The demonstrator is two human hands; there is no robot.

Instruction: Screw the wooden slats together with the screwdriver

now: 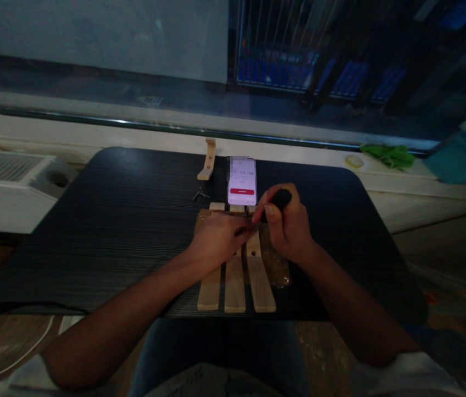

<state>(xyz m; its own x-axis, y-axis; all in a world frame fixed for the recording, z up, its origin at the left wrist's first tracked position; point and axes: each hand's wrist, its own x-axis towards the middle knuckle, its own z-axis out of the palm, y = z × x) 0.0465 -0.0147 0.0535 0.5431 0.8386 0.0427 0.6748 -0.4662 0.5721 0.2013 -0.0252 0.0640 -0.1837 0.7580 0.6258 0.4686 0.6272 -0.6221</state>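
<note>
Three pale wooden slats (235, 284) lie side by side on a dark table (112, 220), running toward me, over a brownish board or bag (276, 264). My left hand (216, 240) rests on top of the slats with its fingers curled and pinched at a small thing I cannot make out. My right hand (284, 226) is closed round a black-handled screwdriver (278, 199) whose tip points down at the slats beside my left fingers. A lit phone (241, 181) lies just beyond.
A separate wooden piece (208, 160) and a few dark screws (201, 193) lie at the table's far edge. A white ledge (381, 182) behind holds a tape roll (354, 161) and green cloth (387, 154). A white vented unit (9, 182) stands left.
</note>
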